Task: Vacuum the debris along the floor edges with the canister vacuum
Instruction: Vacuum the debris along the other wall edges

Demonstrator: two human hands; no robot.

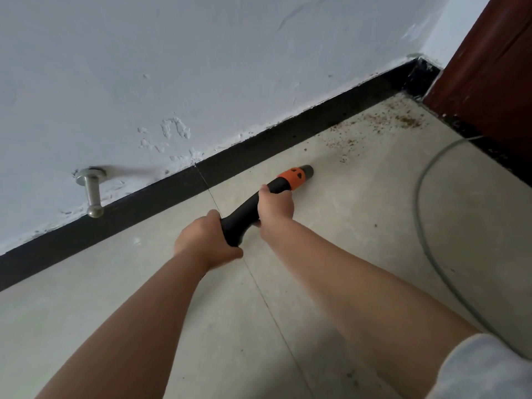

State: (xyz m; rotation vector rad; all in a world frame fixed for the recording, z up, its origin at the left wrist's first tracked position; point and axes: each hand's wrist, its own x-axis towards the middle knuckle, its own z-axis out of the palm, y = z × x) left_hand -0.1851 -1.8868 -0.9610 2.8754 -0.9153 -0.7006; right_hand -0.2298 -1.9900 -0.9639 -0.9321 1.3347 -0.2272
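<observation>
I hold the black vacuum wand [247, 210] in both hands, and I place everything by the black baseboard [259, 148] that runs along the foot of the white wall [201, 67]. My left hand [205, 240] is curled tight round the near end of the wand, my fingers wrapped under it. My right hand [275, 205] grips the wand farther forward, just behind its orange collar [292, 178], fingers closed over the top. The wand lies at a slant, roughly parallel to the baseboard and near it, though not touching. Its grey nozzle tip [308, 169] is close to the pale tile floor [345, 226]; I cannot tell whether it touches.

Beyond the tip, brown debris [383, 122] is scattered on the floor right against the baseboard, thickest toward the corner where the baseboard meets the dark red door frame [483, 67]. A grey cord [426, 174] curves over the floor, well away from the baseboard on my right. A metal door stop [93, 194] sticks out from the wall just above the baseboard, off to my left.
</observation>
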